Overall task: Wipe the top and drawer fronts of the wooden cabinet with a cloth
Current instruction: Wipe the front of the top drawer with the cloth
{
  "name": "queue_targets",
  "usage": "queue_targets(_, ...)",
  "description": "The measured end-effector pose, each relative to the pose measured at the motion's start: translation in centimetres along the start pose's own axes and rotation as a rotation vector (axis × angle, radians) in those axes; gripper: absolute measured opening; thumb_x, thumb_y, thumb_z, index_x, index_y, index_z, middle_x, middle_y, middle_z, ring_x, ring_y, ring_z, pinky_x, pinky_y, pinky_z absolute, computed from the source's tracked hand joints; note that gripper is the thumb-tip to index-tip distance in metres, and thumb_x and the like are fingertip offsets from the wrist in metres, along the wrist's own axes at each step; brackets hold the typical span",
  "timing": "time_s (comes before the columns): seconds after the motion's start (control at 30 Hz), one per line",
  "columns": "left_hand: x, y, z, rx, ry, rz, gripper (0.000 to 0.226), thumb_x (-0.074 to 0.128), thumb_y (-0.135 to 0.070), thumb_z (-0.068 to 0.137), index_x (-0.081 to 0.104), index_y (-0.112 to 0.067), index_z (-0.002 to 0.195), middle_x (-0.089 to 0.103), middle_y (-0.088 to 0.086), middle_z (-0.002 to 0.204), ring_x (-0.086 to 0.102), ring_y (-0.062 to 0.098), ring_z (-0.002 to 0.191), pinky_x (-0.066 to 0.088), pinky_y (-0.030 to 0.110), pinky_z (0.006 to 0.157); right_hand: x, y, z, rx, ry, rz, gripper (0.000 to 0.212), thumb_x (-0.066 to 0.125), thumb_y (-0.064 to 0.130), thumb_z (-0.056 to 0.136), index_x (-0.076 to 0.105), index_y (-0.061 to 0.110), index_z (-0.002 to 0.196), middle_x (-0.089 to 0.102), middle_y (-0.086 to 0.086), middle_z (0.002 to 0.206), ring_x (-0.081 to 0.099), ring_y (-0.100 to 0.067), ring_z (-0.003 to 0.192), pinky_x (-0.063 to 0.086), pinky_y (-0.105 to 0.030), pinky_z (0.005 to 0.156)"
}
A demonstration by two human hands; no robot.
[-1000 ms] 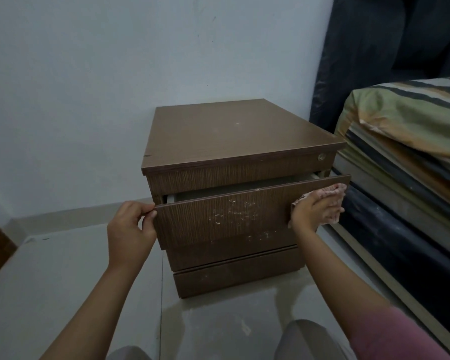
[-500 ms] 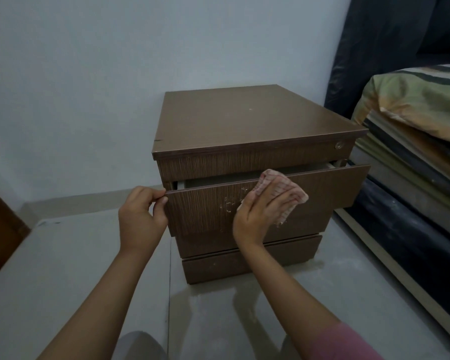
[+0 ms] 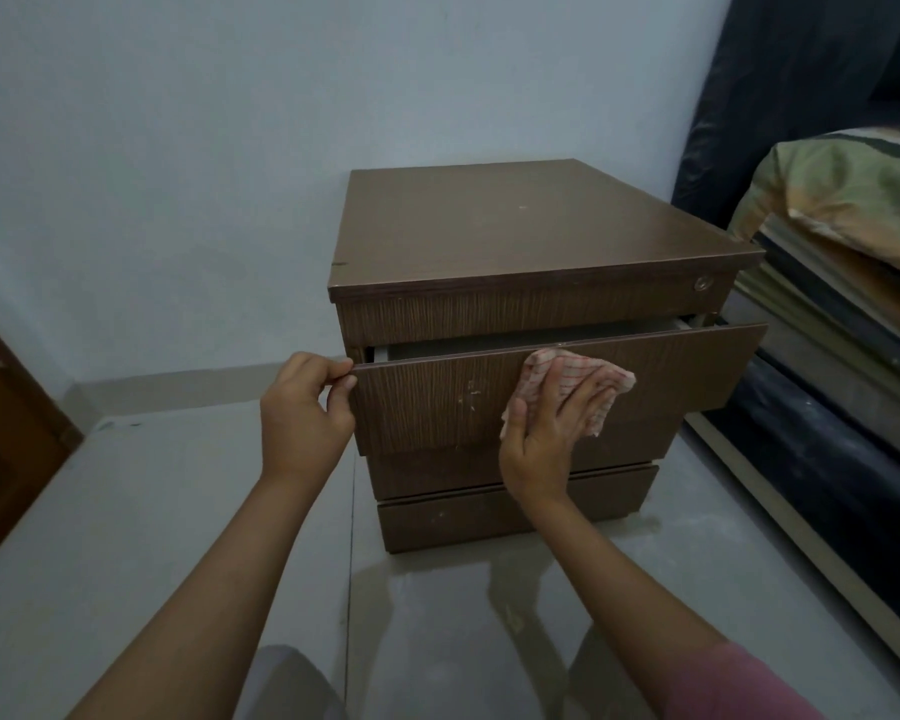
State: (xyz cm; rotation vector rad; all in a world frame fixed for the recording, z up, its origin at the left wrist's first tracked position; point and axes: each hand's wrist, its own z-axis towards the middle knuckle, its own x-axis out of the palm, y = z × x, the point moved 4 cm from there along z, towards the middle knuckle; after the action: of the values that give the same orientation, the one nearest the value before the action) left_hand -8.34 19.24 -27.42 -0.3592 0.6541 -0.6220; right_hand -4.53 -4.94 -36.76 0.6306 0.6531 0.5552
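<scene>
Pink sleeve [image 3: 739, 683] at the near edge, that's your right arm, reaching forward over the grey floor [image 3: 178, 511] toward the wooden cabinet [image 3: 515, 226]. Your right hand [image 3: 546, 428] lies flat with straight, spread fingers on the cloth [image 3: 583, 374], a pale rag with thin red checks, pressing it against the pulled-out drawer front [image 3: 437, 402] a little right of that panel's middle; the cloth's top edge reaches the drawer's upper rim. White scuff marks show on the wood just left of the cloth. Your left hand [image 3: 302, 413] is at the cabinet's left side, fingers curled, thumb and forefinger pinching the top left corner of that same drawer front. That drawer stands out from the cabinet body, a pale strip of its inside showing behind the rim. Below it, two lower drawer fronts [image 3: 489, 517] sit closed. Above it, a small round lock [image 3: 703, 284] sits at the right end of the top panel. Right of the cabinet, striped bedding [image 3: 853, 200] is piled on a dark mattress. Behind the cabinet, the pale wall [image 3: 230, 148].
</scene>
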Motion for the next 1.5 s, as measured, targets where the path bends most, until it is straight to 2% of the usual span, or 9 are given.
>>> queue_targets(0.13,0.0,0.1,-0.1,-0.010,-0.007,-0.003,0.008,0.066,0.005,0.079,0.066,-0.002,0.082,0.060,0.004,0.081,0.052,0.008,0.071,0.037,0.000,0.069,-0.4,1.8,0.8,0.057,-0.039,0.067,0.065,0.031,0.041,0.095,-0.014,0.047,0.142,-0.026,-0.019,0.150,-0.026,-0.039,0.138,-0.010,-0.058,0.112)
queue_targets(0.27,0.1,0.2,-0.1,-0.009,-0.001,-0.012,0.007,0.067,0.004,0.079,0.066,-0.002,0.083,0.062,0.007,0.082,0.054,0.009,0.073,0.039,0.002,0.069,1.0,4.0,0.4,0.067,-0.066,0.072,0.062,0.030,0.040,0.096,-0.006,0.036,0.147,-0.022,-0.023,0.151,-0.025,-0.039,0.139,-0.010,-0.060,0.111)
queue_targets(0.43,0.1,0.4,-0.1,-0.025,-0.005,-0.040,0.007,0.066,0.003,0.080,0.066,-0.003,0.083,0.062,0.007,0.083,0.056,0.010,0.076,0.041,0.004,0.070,3.3,6.3,-1.3,0.078,-0.057,0.059,0.058,0.021,0.046,0.096,-0.003,0.033,0.147,-0.021,-0.015,0.153,-0.027,-0.033,0.139,-0.024,-0.045,0.108)
queue_targets(0.6,0.1,0.4,-0.1,-0.018,-0.003,-0.033,0.008,0.066,0.002,0.080,0.066,-0.005,0.084,0.060,0.003,0.083,0.053,0.006,0.075,0.039,0.002,0.070,5.5,7.7,-2.7,0.063,-0.034,0.024,0.057,0.013,0.052,0.096,-0.010,0.038,0.146,-0.036,-0.004,0.150,-0.026,-0.036,0.139,-0.022,-0.053,0.106)
queue_targets(0.9,0.0,0.4,0.1,0.013,0.020,-0.018,0.007,0.067,0.001,0.080,0.066,-0.004,0.084,0.059,0.003,0.082,0.053,0.007,0.074,0.040,0.004,0.070,7.3,5.4,-5.9,-0.007,0.031,-0.007,0.057,0.018,0.052,0.096,-0.009,0.041,0.146,-0.034,-0.004,0.151,-0.027,-0.034,0.139,-0.019,-0.053,0.109)
queue_targets(1.07,0.0,0.5,0.1,0.021,0.021,-0.030,0.007,0.067,0.002,0.081,0.067,-0.004,0.085,0.058,0.000,0.082,0.053,0.006,0.074,0.041,0.004,0.070,4.7,2.8,-4.0,0.112,-0.042,0.049,0.063,0.023,0.046,0.097,-0.009,0.028,0.148,-0.021,-0.027,0.150,-0.026,-0.037,0.139,-0.020,-0.045,0.112)
queue_targets(1.27,0.0,0.4,0.0,0.018,0.003,-0.036,0.008,0.066,0.003,0.080,0.066,-0.004,0.086,0.059,0.000,0.084,0.053,0.004,0.077,0.040,0.003,0.072,1.1,3.0,-0.1,0.342,-0.160,0.252,0.064,0.024,0.040,0.098,-0.007,0.016,0.149,-0.031,-0.023,0.149,-0.026,-0.033,0.140,-0.017,-0.043,0.112)
queue_targets(1.43,0.0,0.4,0.0,0.021,0.011,-0.030,0.009,0.067,0.003,0.080,0.067,-0.003,0.087,0.061,0.003,0.085,0.054,0.007,0.078,0.041,0.003,0.073,0.2,6.2,1.7,0.393,-0.179,0.334,0.059,0.023,0.043,0.096,-0.013,0.037,0.142,-0.036,-0.014,0.149,-0.024,-0.036,0.140,-0.011,-0.057,0.111)
queue_targets(1.5,0.0,0.4,0.0,0.023,0.013,-0.029,0.009,0.067,0.003,0.080,0.067,-0.003,0.087,0.059,0.001,0.085,0.053,0.007,0.076,0.039,0.002,0.072,0.4,7.2,2.0,0.416,-0.150,0.329,0.054,0.022,0.043,0.097,-0.011,0.044,0.140,-0.038,-0.012,0.148,-0.026,-0.037,0.138,-0.014,-0.055,0.108)
